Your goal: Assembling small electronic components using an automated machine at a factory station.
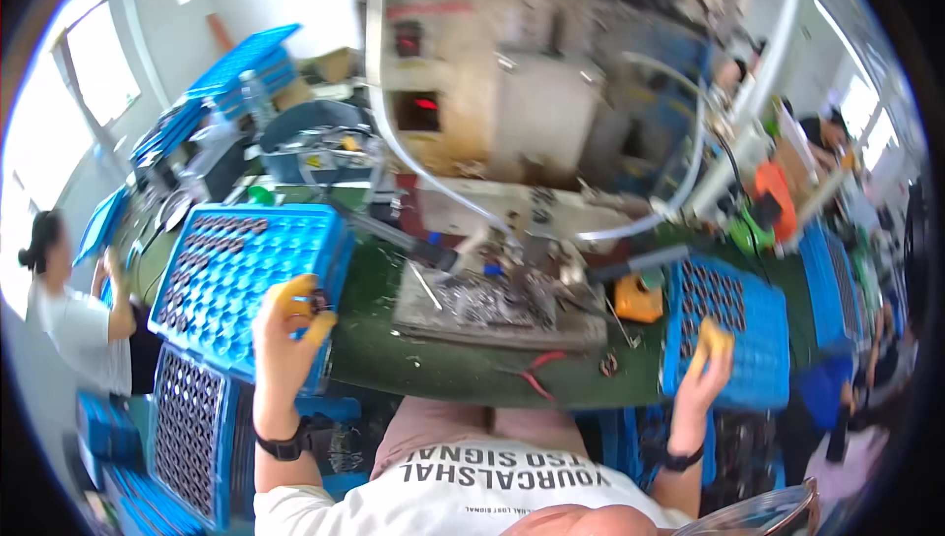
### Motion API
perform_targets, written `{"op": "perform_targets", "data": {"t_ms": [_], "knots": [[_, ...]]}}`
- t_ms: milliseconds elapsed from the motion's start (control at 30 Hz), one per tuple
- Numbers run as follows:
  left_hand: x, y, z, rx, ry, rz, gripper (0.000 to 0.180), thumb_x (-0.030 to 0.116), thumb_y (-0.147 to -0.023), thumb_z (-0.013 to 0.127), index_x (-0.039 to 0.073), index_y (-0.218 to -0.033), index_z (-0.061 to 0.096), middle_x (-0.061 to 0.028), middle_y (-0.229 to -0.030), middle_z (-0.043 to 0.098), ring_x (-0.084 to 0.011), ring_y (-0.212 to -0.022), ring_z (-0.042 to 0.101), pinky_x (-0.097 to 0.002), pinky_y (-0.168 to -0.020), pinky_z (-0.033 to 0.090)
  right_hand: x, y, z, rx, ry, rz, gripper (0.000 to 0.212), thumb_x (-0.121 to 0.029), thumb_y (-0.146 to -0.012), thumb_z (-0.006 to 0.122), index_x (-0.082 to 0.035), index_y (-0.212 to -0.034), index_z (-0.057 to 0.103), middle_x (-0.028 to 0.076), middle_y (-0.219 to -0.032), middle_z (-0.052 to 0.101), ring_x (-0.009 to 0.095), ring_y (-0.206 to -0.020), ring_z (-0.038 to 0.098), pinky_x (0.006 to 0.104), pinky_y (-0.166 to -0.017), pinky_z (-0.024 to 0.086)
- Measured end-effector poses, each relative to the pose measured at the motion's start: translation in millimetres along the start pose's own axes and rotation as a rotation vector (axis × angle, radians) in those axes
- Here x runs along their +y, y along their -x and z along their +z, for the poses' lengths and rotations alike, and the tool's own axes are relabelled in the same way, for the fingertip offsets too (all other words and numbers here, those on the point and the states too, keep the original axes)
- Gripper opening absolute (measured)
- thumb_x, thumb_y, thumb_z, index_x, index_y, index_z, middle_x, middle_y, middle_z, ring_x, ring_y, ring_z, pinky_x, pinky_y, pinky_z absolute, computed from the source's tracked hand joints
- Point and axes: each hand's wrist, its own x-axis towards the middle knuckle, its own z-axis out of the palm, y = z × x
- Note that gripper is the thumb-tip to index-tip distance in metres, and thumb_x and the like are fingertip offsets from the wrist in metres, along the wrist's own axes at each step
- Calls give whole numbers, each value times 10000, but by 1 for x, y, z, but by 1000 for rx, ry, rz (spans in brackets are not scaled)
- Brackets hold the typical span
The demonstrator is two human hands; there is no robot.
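My left hand (pixel 283 334), with yellow covers on its fingertips, pinches a small dark round part (pixel 318 302) above the right edge of the left blue tray (pixel 258 275). Several dark round parts stand in that tray's pockets along its far and left sides; other pockets are bare. On the right, my right hand (pixel 705 371) hovers at the near-left area of another blue tray (pixel 760 344), which holds rows of similar dark parts. Its yellow-covered fingers are drawn together, and whatever is between them is hidden. Between the hands lies a metal work plate (pixel 423 315) with a fixture and scattered shiny bits.
A large worn machine (pixel 546 108) with pale hoses stands behind the work plate. Red-handled pliers (pixel 536 377) and an orange bottle (pixel 640 300) are on the green table (pixel 394 369). A filled tray (pixel 187 428) sits lower left. Another person (pixel 84 329) works at far left.
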Motion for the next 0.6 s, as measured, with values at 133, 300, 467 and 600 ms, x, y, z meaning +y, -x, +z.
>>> {"op": "perform_targets", "data": {"t_ms": [133,300,467,600], "knots": [[3,5,0,-21,-22,25,394,-68,-721,748,0,-1098,657,-97,-1044,584,-153,-776,633,-239,-659,547,-54,41,34,-240,-308,-160,185,9,-845,600,-45,-1010,661,138,-889,659,322,-772,626,391,-679,501],[-4,10,-2,17,33,10,413,-83,-730,753,-1,-1120,645,-67,-1078,552,-122,-841,592,-222,-701,530,-55,49,59,-396,-320,-72,149,-74,-887,617,-29,-1020,666,150,-900,620,334,-814,615,392,-702,501],[-7,13,-4,12,61,-11,389,-10,-746,773,10,-1117,657,-88,-1059,581,-154,-836,616,-249,-695,552,-53,58,61,-322,-272,-112,108,-74,-903,596,-22,-975,659,152,-954,613,346,-891,604,409,-763,494],[-4,12,-4,-34,68,-45,406,-87,-735,746,3,-1117,643,-53,-1047,539,-116,-857,588,-221,-703,522,-56,61,56,-311,-261,-55,105,-99,-913,588,-25,-960,648,151,-948,600,353,-902,595,415,-797,488]]}}
